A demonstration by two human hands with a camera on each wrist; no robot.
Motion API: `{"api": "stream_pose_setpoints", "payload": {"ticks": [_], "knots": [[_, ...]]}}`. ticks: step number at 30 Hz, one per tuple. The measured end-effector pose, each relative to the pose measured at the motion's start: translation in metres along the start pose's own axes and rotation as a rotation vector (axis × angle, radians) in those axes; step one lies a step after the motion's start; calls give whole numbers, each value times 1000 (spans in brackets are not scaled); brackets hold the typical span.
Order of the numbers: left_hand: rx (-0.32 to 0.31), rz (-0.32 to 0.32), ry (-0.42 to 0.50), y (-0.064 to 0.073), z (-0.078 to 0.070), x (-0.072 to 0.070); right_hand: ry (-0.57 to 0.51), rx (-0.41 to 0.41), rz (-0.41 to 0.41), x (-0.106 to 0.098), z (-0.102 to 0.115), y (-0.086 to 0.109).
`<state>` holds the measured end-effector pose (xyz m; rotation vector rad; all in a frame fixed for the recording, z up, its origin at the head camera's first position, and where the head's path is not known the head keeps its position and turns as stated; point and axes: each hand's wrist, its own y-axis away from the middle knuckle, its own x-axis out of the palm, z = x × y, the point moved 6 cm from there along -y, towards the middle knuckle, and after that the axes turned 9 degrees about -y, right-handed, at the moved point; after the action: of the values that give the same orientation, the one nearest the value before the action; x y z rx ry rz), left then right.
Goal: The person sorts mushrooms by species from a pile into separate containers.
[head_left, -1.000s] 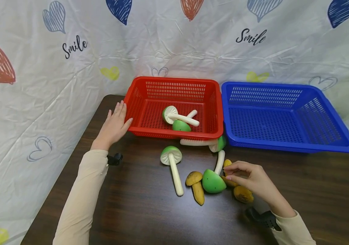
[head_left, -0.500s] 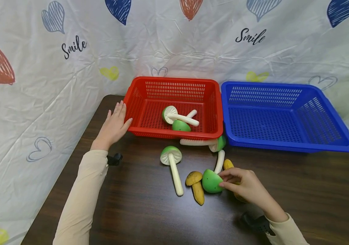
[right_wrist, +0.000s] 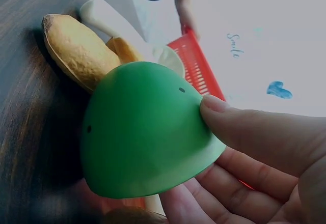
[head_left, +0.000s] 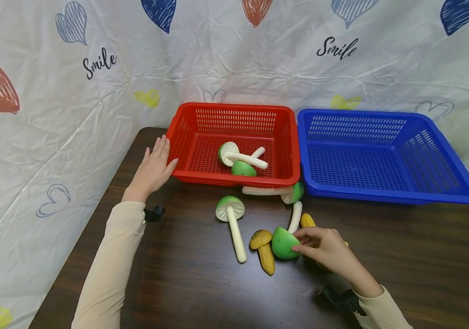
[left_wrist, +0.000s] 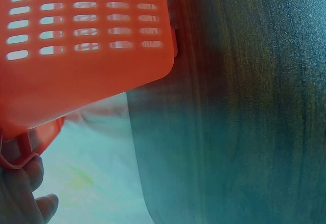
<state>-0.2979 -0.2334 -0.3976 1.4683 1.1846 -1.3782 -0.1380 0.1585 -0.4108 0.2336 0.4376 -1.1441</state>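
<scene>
On the table [head_left: 201, 297] my right hand [head_left: 327, 249] pinches a green mushroom [head_left: 285, 242] by its cap [right_wrist: 142, 127], good hold, as it seems light and stiff; my straight-fingered left hand [head_left: 152, 168] touches the red basket [head_left: 218, 178]

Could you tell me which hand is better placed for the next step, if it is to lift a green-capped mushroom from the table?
Probably the right hand: it pinches a green-capped mushroom by the cap. The left hand rests at the red basket, away from that mushroom.
</scene>
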Motion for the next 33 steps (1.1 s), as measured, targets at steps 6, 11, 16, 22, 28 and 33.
{"api": "stream_pose_setpoints", "payload": {"ticks": [6,11,16,22,28,33], "knots": [[0,-1,1,-1,0,0,-2,2,-14,1,-1,0],[2,4,-4,-1,-1,0,-5,-22,-22,1,0,1],[4,5,-6,-1,0,-1,-30,-57,-15,0,4,3],[1,0,-3,-1,-1,-1,-53,-75,-26,-2,9,4],[-5,5,3,-1,-1,0,-44,-85,-29,-2,12,6],[-3,-2,6,0,0,-1,-58,-103,-30,-2,14,7]]}}
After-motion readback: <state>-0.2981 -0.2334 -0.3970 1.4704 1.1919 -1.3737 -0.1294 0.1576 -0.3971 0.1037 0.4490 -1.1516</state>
